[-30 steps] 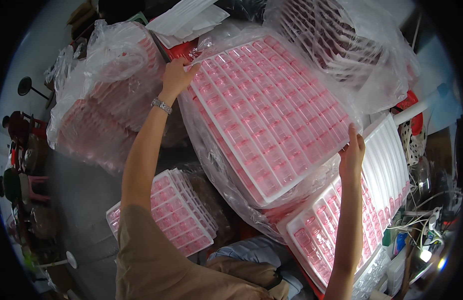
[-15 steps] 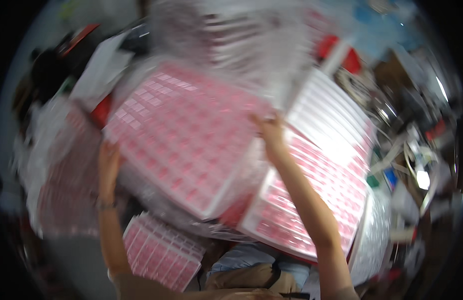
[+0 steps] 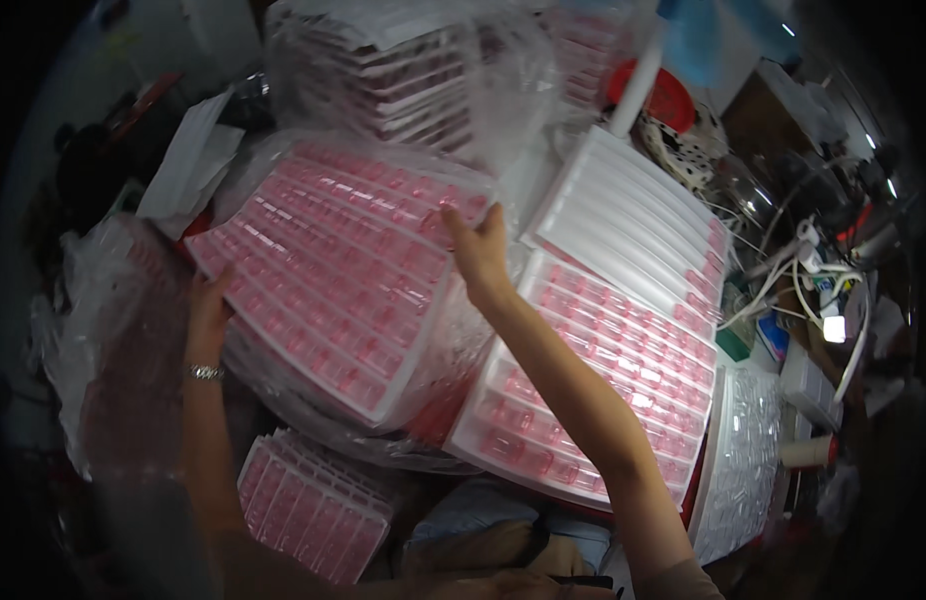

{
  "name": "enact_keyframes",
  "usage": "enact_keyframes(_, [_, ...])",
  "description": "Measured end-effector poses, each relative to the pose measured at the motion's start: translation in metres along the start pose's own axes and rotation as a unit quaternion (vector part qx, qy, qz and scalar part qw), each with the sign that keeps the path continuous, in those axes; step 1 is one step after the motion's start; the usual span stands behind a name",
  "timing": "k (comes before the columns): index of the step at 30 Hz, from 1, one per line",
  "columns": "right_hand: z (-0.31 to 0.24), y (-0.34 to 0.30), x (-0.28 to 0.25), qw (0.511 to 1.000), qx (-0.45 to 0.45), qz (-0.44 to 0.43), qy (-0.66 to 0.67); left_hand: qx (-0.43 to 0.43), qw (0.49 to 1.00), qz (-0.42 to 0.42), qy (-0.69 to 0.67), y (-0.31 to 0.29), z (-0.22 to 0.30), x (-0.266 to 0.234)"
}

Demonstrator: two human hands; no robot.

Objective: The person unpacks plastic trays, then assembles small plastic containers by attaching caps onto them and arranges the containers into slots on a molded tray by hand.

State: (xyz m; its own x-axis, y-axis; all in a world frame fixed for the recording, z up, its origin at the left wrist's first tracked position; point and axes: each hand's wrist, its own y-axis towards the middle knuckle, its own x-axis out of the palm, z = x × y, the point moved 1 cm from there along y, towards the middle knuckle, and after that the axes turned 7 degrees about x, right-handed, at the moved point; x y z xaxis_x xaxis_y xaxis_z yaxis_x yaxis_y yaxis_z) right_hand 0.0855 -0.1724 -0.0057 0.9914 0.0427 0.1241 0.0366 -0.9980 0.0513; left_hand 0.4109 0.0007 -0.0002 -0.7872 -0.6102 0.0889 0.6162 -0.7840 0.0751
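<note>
A large plastic blister tray (image 3: 333, 265) with rows of pink, cup-like cells lies tilted in front of me, over clear plastic wrapping. My left hand (image 3: 211, 295) grips its left edge, the fingers partly under the rim. At the opposite, right edge, my right hand (image 3: 480, 255) is closed on the same tray, thumb and fingers at the border. To the right is another pink blister tray (image 3: 603, 380), shiny under the light. A white ridged sheet (image 3: 623, 225) covers its far part.
Stacked trays in clear wrap (image 3: 413, 90) stand at the back. More wrapped trays (image 3: 133, 350) are at the left. Smaller pink trays (image 3: 313, 510) sit near my lap. A clear blister sheet (image 3: 738, 460), white cables (image 3: 808, 265) and a red round object (image 3: 668, 100) crowd the right side.
The held tray has shifted slightly left, with both hands still at its edges. My right hand has moved left with it. The blur has cleared, and the whole view has shifted a little.
</note>
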Motion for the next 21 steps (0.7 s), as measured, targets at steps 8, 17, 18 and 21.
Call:
enact_keyframes(8, [-0.048,-0.029,0.006,0.999,0.021,0.007,-0.049,-0.043,0.996,0.071,-0.027,-0.012,0.048,-0.008])
enact_keyframes(17, [-0.104,-0.04,-0.135,0.989,-0.07,-0.092,0.091,-0.023,0.994,-0.015,-0.107,-0.131,0.1,0.077])
enact_keyframes(18, [-0.108,-0.042,-0.163,0.988,-0.072,-0.098,0.097,-0.003,0.994,-0.014,-0.112,-0.15,0.095,0.1])
enact_keyframes(21, [-0.103,-0.049,-0.25,0.997,-0.05,-0.044,0.036,0.003,0.99,-0.043,-0.136,-0.21,0.075,0.169])
